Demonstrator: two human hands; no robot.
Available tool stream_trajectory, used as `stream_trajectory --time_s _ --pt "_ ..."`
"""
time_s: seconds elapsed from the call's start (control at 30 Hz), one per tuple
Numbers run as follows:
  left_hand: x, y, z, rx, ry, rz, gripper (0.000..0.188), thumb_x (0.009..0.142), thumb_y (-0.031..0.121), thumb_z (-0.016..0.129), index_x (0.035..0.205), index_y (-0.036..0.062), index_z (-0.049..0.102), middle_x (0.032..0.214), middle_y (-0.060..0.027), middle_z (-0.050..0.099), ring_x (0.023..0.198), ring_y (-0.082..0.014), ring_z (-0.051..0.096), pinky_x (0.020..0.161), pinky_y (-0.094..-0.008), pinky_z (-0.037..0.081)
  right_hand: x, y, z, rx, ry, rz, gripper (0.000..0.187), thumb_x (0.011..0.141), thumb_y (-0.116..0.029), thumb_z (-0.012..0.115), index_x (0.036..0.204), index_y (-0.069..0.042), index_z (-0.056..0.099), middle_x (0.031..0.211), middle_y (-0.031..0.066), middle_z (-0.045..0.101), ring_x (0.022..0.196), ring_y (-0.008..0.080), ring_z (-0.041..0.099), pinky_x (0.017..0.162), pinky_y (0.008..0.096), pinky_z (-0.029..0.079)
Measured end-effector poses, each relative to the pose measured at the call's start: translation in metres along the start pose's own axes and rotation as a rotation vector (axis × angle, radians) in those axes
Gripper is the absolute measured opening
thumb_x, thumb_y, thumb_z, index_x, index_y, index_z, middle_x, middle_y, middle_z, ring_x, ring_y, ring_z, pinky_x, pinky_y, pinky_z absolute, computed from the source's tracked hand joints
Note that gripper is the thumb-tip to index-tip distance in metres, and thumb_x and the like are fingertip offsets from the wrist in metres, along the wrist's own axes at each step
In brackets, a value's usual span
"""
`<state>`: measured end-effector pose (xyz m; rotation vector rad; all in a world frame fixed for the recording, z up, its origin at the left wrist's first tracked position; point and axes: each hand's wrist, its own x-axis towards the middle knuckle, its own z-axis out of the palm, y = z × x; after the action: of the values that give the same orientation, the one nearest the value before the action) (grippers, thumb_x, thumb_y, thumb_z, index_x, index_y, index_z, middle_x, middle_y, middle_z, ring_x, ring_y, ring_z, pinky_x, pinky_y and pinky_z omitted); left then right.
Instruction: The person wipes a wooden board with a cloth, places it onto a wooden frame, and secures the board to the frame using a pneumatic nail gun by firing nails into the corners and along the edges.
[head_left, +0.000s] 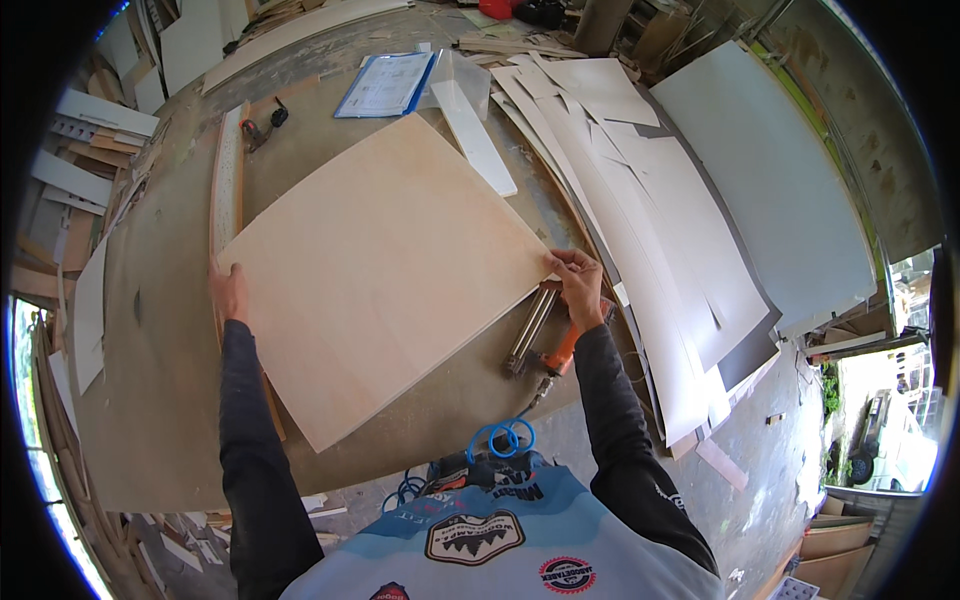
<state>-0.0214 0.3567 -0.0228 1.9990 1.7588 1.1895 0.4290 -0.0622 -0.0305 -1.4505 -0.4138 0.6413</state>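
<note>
A large pale plywood panel [390, 280] is held at a slant over the brown worktable [160, 400]. My left hand [232, 292] grips its left corner, thumb on the upper face and the other fingers hidden. At the right corner my right hand [577, 285] pinches the panel between thumb and fingers. Just under that hand lies an orange and black nail gun [563, 350] with a metal magazine, joined to a coiled blue air hose [505, 438]. Beyond my left hand a long narrow strip of board [228, 170] lies along the table, partly covered by the panel.
A tape measure [262, 128] and a blue clipboard with papers [388, 84] lie at the far side. A white strip [474, 138] rests behind the panel. White sheets [650, 220] are stacked at right, beside a large grey board [765, 180]. Board offcuts [85, 180] crowd the left.
</note>
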Motion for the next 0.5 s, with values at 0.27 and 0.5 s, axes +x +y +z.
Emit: stream_trajectory --time_s 0.27,0.5 --pt "-0.214 0.249 0.008 -0.412 -0.724 0.755 0.033 0.083 0.013 0.072 0.115 0.0019 0.068 0.125 -0.0182 0.062 0.121 -0.0364 0.058 0.103 -0.0440 0.047 0.004 0.020 0.005 0.141 0.106 -0.041 0.015 0.084 -0.015 0.083 0.084 -0.005 0.073 0.078 -0.0001 0.071 0.063 0.0052 0.060 0.053 0.0212 0.048" --pt "-0.296 0.317 0.092 -0.149 -0.544 0.954 0.028 0.088 0.018 0.071 0.111 0.0051 0.063 0.127 -0.0149 0.056 0.128 -0.0343 0.051 0.108 -0.0504 0.037 0.003 0.022 0.007 0.172 -0.010 -0.084 0.023 0.087 -0.023 0.083 0.086 -0.002 0.073 0.073 -0.0020 0.066 0.059 0.0044 0.054 0.053 0.0208 0.042"
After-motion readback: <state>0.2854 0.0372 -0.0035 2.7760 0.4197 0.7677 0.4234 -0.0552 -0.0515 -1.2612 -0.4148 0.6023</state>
